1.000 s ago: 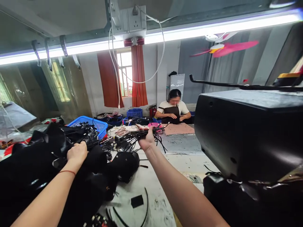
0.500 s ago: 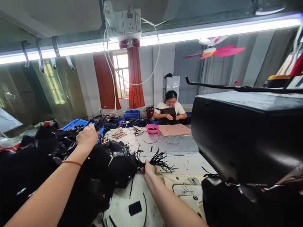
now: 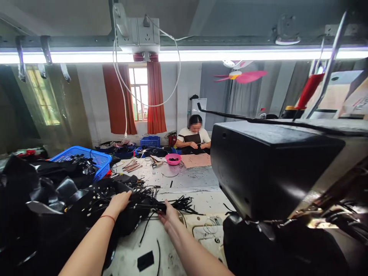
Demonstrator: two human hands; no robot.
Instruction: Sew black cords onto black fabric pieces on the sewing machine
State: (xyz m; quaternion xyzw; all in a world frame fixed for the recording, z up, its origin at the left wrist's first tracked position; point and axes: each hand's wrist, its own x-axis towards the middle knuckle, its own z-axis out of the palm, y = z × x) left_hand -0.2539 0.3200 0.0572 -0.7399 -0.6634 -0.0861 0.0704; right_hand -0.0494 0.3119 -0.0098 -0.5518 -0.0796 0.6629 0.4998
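R grip [image 3: 167,214] pinches blk cord bundle [image 3: 184,204], L grip [image 3: 120,202] clasps it left of that, w/ blk patch [image 3: 145,261] on bench [image 3: 206,199] nearside of R grip, blue basket [image 3: 104,168] beyond L.

- Your left grip [image 3: 119,202] hides its own fingertips from you.
- Black cords [image 3: 184,205] cover some fingertips of your right grip [image 3: 170,216].
- The left edge cuts off your black fabric pile [image 3: 17,211].
- The pieces [image 3: 173,159] in the pink bowl [image 3: 173,163] are too small to identify.
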